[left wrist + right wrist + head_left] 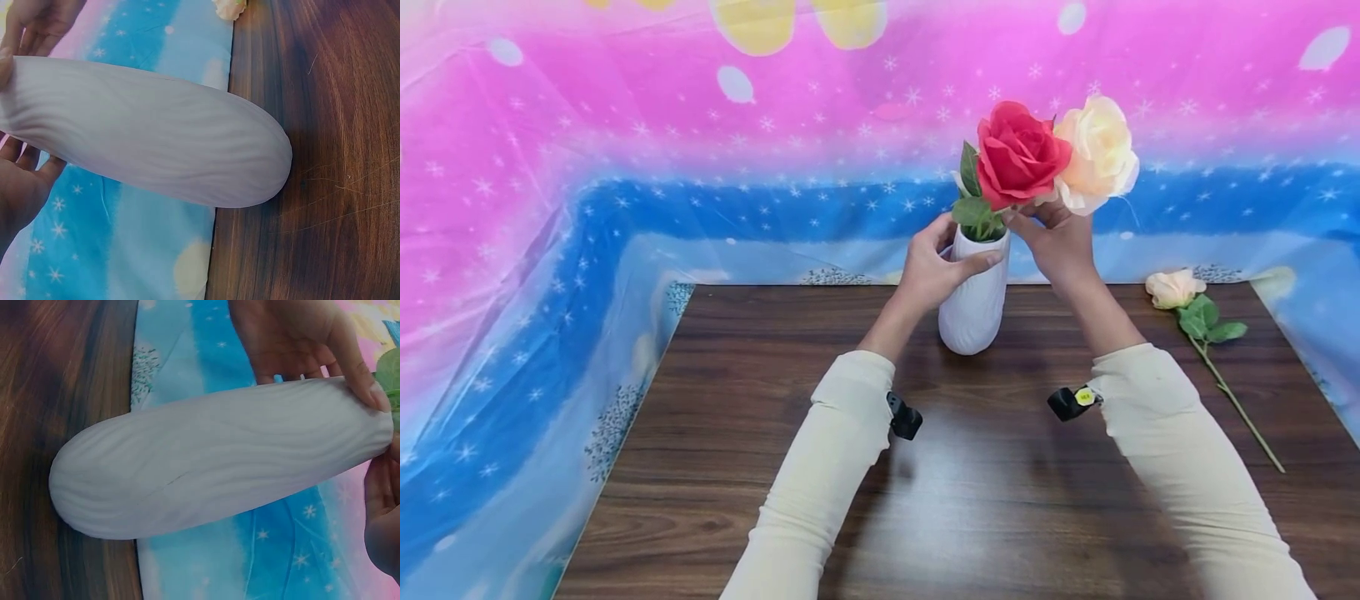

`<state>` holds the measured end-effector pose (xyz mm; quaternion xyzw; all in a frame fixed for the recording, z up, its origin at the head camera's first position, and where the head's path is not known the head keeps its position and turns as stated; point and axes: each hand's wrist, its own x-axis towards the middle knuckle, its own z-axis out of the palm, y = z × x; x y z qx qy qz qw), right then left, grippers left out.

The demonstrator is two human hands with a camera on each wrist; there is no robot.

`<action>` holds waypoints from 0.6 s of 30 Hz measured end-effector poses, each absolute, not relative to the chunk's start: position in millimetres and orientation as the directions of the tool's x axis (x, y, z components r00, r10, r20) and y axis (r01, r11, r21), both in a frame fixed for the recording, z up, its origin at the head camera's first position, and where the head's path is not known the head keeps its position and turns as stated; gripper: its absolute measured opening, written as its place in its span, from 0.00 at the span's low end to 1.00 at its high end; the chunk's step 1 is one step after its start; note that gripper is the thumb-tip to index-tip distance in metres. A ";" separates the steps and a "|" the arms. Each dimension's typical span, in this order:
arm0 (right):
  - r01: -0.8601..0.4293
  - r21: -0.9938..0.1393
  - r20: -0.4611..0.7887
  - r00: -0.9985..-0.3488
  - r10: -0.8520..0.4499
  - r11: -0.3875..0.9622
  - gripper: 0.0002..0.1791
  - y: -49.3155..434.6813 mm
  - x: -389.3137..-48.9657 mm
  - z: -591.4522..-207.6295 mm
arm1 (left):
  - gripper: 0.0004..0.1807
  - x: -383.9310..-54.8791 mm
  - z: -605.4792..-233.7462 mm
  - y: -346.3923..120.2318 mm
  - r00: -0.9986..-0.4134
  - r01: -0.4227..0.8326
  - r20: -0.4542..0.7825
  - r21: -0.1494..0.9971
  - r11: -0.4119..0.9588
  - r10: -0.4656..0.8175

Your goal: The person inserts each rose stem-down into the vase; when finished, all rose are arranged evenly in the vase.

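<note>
A white ribbed vase (972,304) leans over the back of the dark wooden table, its rounded base toward me. My left hand (928,265) grips it near the mouth, thumb across the front, as the right wrist view also shows. From the mouth rise a red rose (1021,157), green leaves (973,208) and, to its right, a large cream rose (1097,154). My right hand (1063,246) is at the rim just under the blooms, thumb and fingers curled at a rose stem; the blooms partly hide the fingertips, and I cannot tell which rose's stem it is.
A single pale peach rose (1176,289) with green leaves and a long stem lies at the table's right side. The brown wooden table (737,433) ends just behind the vase. A pink and blue patterned cloth (625,242) hangs behind and beside it.
</note>
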<state>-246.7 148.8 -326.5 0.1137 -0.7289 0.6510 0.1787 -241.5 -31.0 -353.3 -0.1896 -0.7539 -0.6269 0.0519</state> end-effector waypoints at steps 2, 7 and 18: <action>-0.395 -0.907 0.406 -0.913 0.052 0.148 0.16 149.4 -246.8 -327.1 | 0.35 -241.1 -352.3 -30.4 -0.926 0.345 0.309 0.927 0.149 0.217; -0.308 -0.931 0.316 -0.949 0.009 0.195 0.21 152.1 -244.8 -329.6 | 0.36 -241.4 -351.3 -30.4 -0.930 0.333 0.295 0.929 0.161 0.219; -0.231 -0.969 0.228 -0.973 -0.046 0.087 0.20 157.4 -240.3 -339.1 | 0.37 -241.7 -351.6 -32.4 -0.914 0.368 0.329 0.918 0.147 0.237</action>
